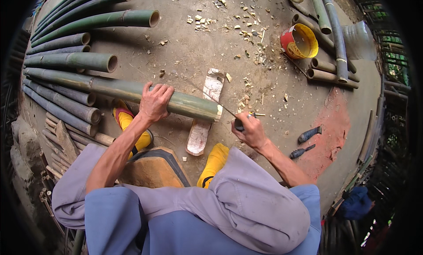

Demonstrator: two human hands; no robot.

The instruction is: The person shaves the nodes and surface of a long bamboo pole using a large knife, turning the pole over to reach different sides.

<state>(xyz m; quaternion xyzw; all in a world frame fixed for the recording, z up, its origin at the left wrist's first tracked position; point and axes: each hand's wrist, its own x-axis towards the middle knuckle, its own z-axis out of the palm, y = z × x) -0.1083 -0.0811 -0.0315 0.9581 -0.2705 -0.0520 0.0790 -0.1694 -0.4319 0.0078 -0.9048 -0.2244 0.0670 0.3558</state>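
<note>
A thick green bamboo pole (194, 104) runs from the stack at the left to the middle of the floor. Its right end rests across a pale, chipped wooden block (199, 136). My left hand (155, 103) is closed over the pole, a little way in from that end. Gripped by its black handle in my right hand (251, 130) is a hand saw (224, 106). The thin blade, seen nearly edge-on, slants up and left over the pole's end. A pale patch shows there; whether the blade touches the bamboo I cannot tell.
More bamboo poles (94, 61) fan out at the left. A red and yellow bucket (291, 44) stands at the upper right beside bamboo lengths (330, 76). Two dark tools or handles (309, 134) lie on the right. Chips (255, 32) litter the floor; my yellow-covered feet (216, 162) flank the block.
</note>
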